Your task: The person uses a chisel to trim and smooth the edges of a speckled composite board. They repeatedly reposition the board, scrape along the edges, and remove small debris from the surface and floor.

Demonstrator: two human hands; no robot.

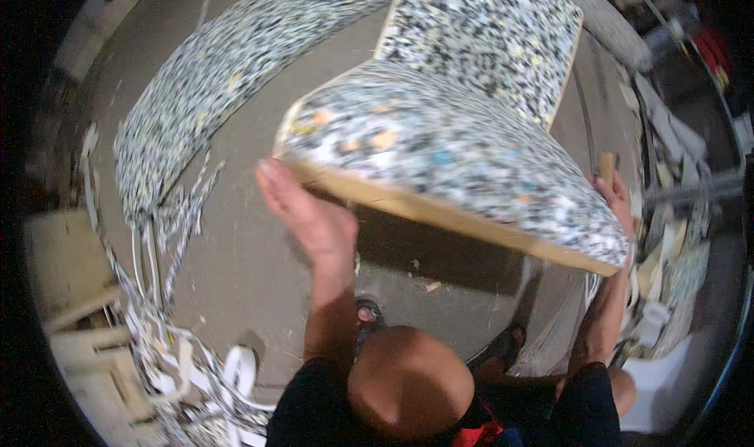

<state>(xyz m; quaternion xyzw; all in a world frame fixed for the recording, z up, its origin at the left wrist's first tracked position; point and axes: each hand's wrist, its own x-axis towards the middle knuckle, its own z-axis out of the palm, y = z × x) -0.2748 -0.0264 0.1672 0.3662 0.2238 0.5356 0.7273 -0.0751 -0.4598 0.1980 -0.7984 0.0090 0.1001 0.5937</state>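
Note:
Between my hands I hold a foam-padded board (440,156), covered in black-and-white speckled foam with a tan edge along its near side. It is tilted above the floor and blurred by motion. My left hand (310,215) presses against its left end, the fingers partly hidden behind it. At the right end my right hand (616,204) grips the edge, with a small tan stub (607,167) beside its fingers. Just beyond is a second speckled foam panel (487,35) with a pale border; the held board overlaps its lower part. I cannot tell whether the two are joined.
A long curved sheet of speckled foam (228,86) lies on the grey floor (243,243) at the far left. Foam strips and white offcuts (196,376) pile up near left, next to wooden pieces (86,368). More scraps (667,266) lie along the right side.

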